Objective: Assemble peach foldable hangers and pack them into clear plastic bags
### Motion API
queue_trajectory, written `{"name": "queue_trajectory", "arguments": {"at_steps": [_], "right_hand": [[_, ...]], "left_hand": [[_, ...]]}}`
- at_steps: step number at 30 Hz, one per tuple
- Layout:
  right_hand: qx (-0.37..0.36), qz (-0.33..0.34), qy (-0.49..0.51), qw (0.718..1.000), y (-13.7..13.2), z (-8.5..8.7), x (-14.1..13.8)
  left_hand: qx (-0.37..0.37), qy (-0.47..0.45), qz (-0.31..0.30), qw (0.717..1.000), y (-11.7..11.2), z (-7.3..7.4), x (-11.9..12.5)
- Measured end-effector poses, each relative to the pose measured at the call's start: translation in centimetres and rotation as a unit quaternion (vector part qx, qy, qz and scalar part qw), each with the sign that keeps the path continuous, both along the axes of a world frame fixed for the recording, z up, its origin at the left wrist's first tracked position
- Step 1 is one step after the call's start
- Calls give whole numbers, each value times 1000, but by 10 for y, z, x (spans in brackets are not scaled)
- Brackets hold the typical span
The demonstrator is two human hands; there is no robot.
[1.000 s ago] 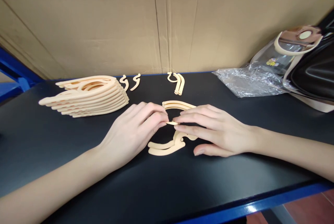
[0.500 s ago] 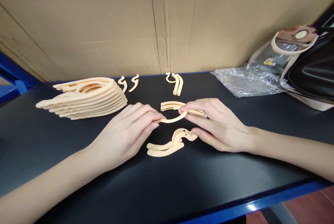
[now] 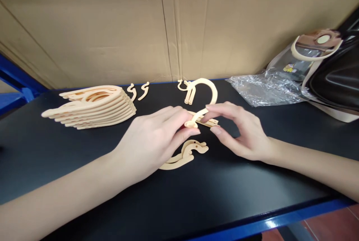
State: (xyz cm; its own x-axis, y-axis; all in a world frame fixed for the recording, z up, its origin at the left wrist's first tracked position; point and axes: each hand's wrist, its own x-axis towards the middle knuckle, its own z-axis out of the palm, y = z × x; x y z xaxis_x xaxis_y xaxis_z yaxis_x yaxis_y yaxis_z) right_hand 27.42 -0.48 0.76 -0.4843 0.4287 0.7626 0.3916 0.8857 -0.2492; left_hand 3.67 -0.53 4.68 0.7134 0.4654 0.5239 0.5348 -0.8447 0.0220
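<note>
The lower end of the hook [image 3: 209, 91] disappears in the pinch of the left hand [image 3: 153, 140], so its tip cannot be seen. Just behind the hook, the flat strips [image 3: 209, 122] are covered at one end by that hand, and it is unclear whether the right hand [image 3: 244, 132] grips them. Below the hook, the curved piece [image 3: 187, 153] runs under the left palm. Far right of the hook, the black bag [image 3: 339, 80] is cut by the picture's edge. The print on the clear packet [image 3: 288, 68] there, perhaps a cartoon, is too small to read.
</note>
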Motion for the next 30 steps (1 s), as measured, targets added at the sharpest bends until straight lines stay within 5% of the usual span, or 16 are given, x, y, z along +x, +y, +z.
{"name": "queue_trajectory", "arguments": {"at_steps": [6, 12, 20, 30], "right_hand": [[-132, -17, 4, 991, 3, -1, 0], [-320, -46, 133, 937, 18, -10, 4], [-373, -23, 182, 910, 24, -12, 4], [-372, -7, 194, 908, 26, -13, 4]], "left_hand": [[-11, 50, -33, 998, 10, -7, 17], [25, 150, 90, 984, 24, -8, 7], [-79, 145, 180, 970, 41, -15, -12], [-9, 175, 141, 974, 41, -18, -11]]}}
